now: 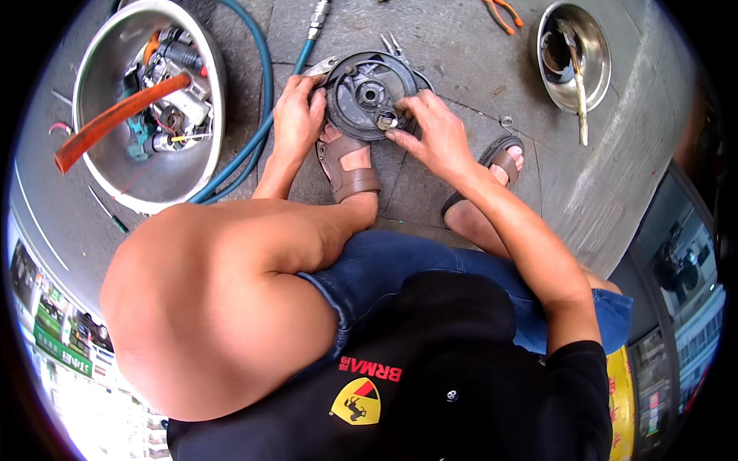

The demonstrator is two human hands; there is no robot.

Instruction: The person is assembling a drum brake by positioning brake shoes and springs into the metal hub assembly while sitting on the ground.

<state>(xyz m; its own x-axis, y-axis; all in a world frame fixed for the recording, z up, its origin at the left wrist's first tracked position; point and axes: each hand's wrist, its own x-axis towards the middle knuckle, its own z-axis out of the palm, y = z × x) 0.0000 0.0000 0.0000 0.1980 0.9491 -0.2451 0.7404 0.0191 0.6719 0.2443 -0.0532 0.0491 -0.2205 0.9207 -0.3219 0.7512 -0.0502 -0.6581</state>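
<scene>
Round dark-grey metal drum plate (367, 94) sat tilted on stone floor (461, 46), against brown sandal (350, 165). Left hand (298, 115) gripped plate's left rim, fingers curled shut around it. Right hand (432, 132) pinched small silver fitting (387, 120) at plate's lower right. Large steel bowl (104, 165) of parts lay left; teal hose (257, 115) beside it.

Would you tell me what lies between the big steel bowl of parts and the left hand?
In the head view, a teal hose loops across the pavement between the steel bowl and the left hand.
</scene>
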